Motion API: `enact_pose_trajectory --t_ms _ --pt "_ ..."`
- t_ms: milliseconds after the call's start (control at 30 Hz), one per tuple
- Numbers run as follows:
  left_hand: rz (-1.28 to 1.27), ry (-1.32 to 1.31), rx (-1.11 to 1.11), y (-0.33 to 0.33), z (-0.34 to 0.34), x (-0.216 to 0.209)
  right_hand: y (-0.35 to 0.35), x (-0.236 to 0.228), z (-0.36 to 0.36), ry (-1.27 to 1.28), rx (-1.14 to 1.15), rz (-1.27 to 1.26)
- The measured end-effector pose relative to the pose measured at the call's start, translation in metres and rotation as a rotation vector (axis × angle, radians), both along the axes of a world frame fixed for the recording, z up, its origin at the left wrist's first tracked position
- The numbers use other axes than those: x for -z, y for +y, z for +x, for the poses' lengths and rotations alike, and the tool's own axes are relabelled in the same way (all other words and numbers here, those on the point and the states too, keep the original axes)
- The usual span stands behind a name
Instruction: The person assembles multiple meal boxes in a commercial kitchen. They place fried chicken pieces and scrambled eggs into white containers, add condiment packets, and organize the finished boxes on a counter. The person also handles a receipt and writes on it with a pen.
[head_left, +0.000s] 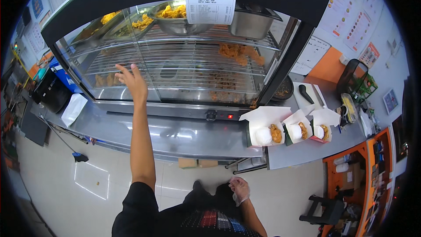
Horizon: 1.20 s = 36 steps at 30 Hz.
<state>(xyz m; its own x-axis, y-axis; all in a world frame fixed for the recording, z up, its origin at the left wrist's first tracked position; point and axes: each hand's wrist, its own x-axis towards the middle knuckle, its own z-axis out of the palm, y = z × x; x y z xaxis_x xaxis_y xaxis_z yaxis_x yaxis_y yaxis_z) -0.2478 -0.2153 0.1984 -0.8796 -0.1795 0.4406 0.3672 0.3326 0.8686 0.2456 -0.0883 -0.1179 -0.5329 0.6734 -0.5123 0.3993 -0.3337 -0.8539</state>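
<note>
My left hand point(132, 81) is raised in front of the glass sliding door point(149, 61) of a food warmer cabinet, its fingers spread and nothing in them; whether a fingertip touches the glass I cannot tell. Low near my body, my right hand point(240, 190) wears a clear plastic glove, its fingers curled in with no object showing. Behind the glass, fried chicken pieces point(239, 53) lie on the upper wire rack. More chicken point(105, 80) sits lower at the left. Along the top are a metal bowl point(171, 26) of yellow fried food and trays.
Three open boxes, the largest box point(265, 134) at left, hold rice and chicken on the steel counter point(184, 138). A knife point(305, 93) lies on a white cutting board behind them. White paper point(74, 109) rests at left. A black stool point(322, 210) stands at lower right.
</note>
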Motion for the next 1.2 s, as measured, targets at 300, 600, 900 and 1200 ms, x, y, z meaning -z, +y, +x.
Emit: enact_pose_trajectory --t_ms 300,600,900,1200 --pt "0.147 0.144 0.023 -0.019 0.096 0.123 0.0 -0.01 0.033 0.098 0.105 -0.128" --pt "-0.093 -0.505 1.01 0.057 0.429 0.234 0.073 0.0 0.084 0.16 -0.043 0.003" --pt "-0.762 -0.329 1.707 0.134 0.509 0.252 0.181 0.128 0.258 -0.575 -0.606 0.174" --pt "-0.774 -0.638 2.121 0.116 0.488 0.281 0.101 0.228 0.454 -1.079 -1.493 0.74"
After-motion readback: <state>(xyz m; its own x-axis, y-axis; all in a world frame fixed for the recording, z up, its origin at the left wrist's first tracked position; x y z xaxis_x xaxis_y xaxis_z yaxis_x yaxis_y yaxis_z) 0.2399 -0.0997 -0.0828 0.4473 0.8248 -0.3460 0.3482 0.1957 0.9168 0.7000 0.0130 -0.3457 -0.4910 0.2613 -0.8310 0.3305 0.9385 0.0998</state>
